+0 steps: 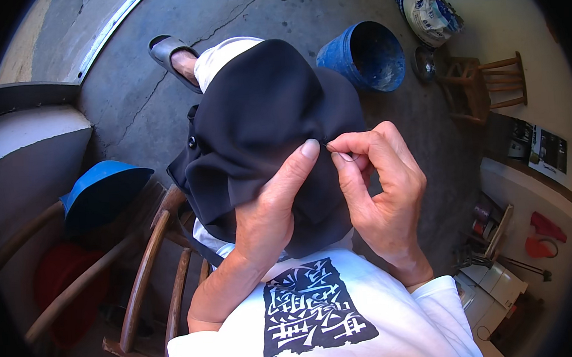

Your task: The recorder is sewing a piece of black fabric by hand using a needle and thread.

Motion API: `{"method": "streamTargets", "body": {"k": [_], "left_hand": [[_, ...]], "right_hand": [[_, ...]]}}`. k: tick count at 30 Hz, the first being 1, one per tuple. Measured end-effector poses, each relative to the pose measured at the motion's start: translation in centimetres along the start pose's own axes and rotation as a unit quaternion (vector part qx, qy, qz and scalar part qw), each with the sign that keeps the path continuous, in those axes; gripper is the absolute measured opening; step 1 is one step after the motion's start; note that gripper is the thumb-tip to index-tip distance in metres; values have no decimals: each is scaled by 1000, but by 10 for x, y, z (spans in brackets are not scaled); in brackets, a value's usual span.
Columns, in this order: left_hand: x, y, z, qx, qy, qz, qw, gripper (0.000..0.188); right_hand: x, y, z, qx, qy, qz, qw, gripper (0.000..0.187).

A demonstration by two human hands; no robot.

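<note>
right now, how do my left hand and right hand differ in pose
The left hand stretches its thumb over the black cloth, while the right hand brings its thumb and index fingertips close together. The left hand's other fingers are hidden, whereas the right hand's curled fingers partly show. Both hands are bare and work at the black cloth.

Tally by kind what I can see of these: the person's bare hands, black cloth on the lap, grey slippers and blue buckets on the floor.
Hands: 2, the left hand and right hand
Black cloth: 1
Grey slipper: 1
Blue bucket: 1
Total: 5
</note>
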State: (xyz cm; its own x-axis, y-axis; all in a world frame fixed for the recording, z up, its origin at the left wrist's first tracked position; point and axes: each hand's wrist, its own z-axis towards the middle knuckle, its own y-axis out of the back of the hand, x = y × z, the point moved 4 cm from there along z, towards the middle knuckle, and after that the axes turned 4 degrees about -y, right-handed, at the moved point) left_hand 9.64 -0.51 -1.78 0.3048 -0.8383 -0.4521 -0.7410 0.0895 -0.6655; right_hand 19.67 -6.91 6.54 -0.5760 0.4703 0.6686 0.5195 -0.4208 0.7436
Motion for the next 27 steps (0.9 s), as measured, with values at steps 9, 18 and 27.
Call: {"method": "streamTargets", "body": {"k": [9,18,27], "left_hand": [[-3,-4,0,-2,62,-17,998,31],[1,1,0,-11,59,-11,998,33],[1,0,0,-13,51,2,999,36]], "right_hand": [[1,6,-3,-11,-32,35,999,12],[0,-1,-3,-7,-64,56,996,6],[-1,1,-3,-6,-37,33,999,10]]}}
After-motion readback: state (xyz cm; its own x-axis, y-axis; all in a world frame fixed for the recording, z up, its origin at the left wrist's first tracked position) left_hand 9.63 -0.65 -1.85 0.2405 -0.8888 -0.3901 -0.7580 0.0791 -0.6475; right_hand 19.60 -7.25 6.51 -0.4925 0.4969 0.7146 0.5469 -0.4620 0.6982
